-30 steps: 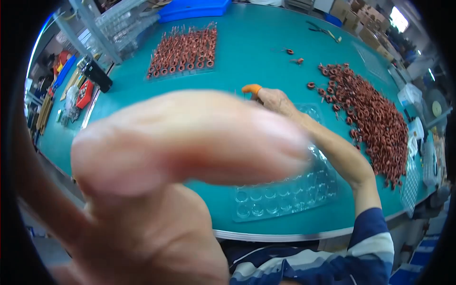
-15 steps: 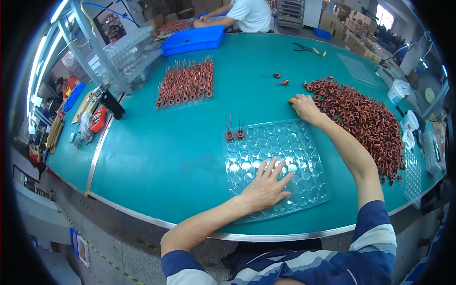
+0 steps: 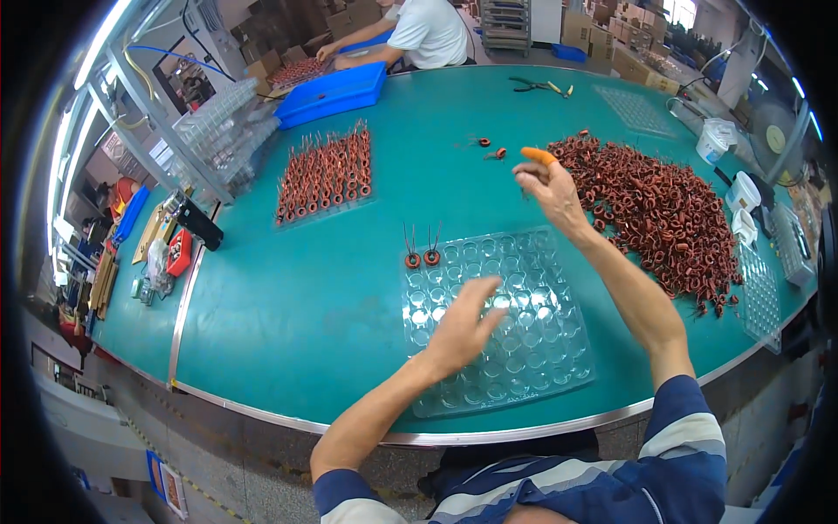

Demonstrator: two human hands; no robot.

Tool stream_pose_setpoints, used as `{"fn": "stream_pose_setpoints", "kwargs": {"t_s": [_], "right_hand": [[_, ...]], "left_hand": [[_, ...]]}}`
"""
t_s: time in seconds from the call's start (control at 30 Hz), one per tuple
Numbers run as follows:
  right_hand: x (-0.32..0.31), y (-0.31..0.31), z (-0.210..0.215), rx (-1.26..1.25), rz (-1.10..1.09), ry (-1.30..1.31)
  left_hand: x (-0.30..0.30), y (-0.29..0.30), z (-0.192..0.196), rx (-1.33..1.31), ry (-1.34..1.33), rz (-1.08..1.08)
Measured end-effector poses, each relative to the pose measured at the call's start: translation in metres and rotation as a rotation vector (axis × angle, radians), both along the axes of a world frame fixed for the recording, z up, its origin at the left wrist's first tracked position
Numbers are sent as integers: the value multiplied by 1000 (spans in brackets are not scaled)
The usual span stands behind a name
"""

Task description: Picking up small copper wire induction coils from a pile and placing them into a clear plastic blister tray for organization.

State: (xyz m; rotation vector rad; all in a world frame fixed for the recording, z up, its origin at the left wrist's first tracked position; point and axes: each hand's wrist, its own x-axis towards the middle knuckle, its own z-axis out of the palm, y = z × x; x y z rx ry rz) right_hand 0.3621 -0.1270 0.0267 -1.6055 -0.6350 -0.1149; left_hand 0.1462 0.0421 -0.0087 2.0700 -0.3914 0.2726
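A clear plastic tray [image 3: 532, 375] with rows of round pockets lies before me, two copper-wound ring coils [image 3: 431, 258] in its far left corner, their wire leads pointing away from me. Over the tray's left half hovers my left hand [image 3: 458, 332], thumb apart from the fingers, slightly blurred and holding nothing I see. My right hand [image 3: 554, 196] is raised beyond the tray's far right corner, beside a big heap of coils [image 3: 655, 218]. An orange cover sits on one of its fingers. Its fingertips are drawn together; what lies between them is too small to make out.
A full tray of coils [image 3: 325, 175] stands at far left, near a blue bin [image 3: 332, 94]. Two loose coils [image 3: 496, 154] and pliers [image 3: 528, 85] lie farther back. A black cylinder [image 3: 199, 223] stands left. Across the table a person in a white shirt [image 3: 428, 35] works.
My left hand has lifted from the tray and shifted left, its fingers drawing closer. My right hand has pulled back from the heap's edge and turned. The whole view has shifted slightly.
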Motion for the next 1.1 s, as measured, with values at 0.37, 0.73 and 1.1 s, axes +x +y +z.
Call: {"fn": "stream_pose_setpoints", "kwargs": {"t_s": [0.37,0.73,1.1], "right_hand": [[-110,21,42,-272,79,-559],[-89,-4,61,-165,-92,-184],[-92,-17,64,-7,5,-326]], "left_hand": [[65,4,51,-772,245,-122],[76,-7,77,-529,215,-218],[73,-12,63,-984,410,-310]]}}
